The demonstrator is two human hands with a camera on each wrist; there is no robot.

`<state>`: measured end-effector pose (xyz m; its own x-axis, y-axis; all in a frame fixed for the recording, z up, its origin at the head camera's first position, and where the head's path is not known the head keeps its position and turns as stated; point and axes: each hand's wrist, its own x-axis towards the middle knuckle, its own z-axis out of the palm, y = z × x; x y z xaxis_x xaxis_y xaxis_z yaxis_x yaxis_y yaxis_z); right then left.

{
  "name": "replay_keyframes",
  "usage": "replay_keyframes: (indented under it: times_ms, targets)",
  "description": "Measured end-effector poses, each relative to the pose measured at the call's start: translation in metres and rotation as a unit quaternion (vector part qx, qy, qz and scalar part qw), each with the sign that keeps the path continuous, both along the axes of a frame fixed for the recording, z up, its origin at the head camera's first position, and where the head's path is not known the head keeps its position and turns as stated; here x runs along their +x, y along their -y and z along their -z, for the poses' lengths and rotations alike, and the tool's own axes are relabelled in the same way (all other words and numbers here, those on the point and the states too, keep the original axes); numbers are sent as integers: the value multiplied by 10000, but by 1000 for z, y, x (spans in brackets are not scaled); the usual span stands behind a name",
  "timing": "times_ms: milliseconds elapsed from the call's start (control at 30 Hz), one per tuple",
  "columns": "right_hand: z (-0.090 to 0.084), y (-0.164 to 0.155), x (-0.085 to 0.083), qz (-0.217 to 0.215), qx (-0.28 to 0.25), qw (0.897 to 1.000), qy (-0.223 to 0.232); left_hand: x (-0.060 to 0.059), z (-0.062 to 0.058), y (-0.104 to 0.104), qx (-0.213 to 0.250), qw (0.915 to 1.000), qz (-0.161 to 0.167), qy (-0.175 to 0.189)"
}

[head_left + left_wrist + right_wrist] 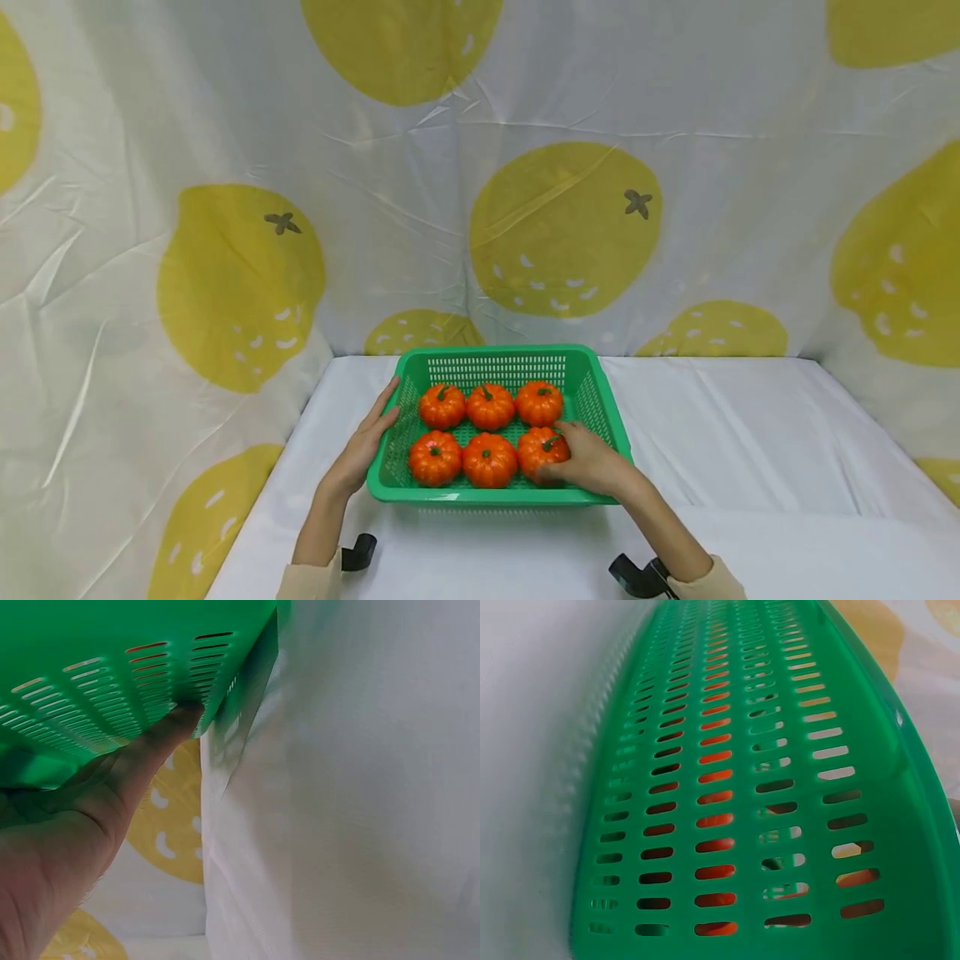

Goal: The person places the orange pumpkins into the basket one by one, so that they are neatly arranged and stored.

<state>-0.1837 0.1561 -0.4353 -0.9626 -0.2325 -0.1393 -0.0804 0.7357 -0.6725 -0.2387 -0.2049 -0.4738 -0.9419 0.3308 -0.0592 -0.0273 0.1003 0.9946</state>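
Observation:
A green slotted basket [600, 392] stands on a white-covered table and holds several small orange pumpkins in two rows. My right hand [588, 458] reaches over the basket's front right corner, and its fingers and thumb curl round the front right pumpkin [538, 446]. My left hand [366, 440] lies with straight fingers against the outside of the basket's left wall. In the left wrist view, the left hand [120, 787] touches the green basket wall [112, 660] with a fingertip by its corner. The right wrist view shows only the basket wall [780, 787], with orange showing through the slots.
The white table cloth [750, 442] spreads to the right of and in front of the basket. A white curtain with yellow fruit prints [562, 225] hangs close behind and along both sides. Black wrist mounts [637, 577] sit on both forearms.

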Motion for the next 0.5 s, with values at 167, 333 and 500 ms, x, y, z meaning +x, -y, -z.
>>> replay_keyframes:
  times_ms: [167,333,500]
  targets:
    - [0,6,-3,-28,-111,9996,-253,1,-2,5,29,9999,-93,35]
    - [0,3,-3,90,-389,9987,-313,1,-1,3,-42,9999,-112,45]
    - [-11,-12,-3,203,-789,9939,-739,1,-7,8,-349,9990,-264,-105]
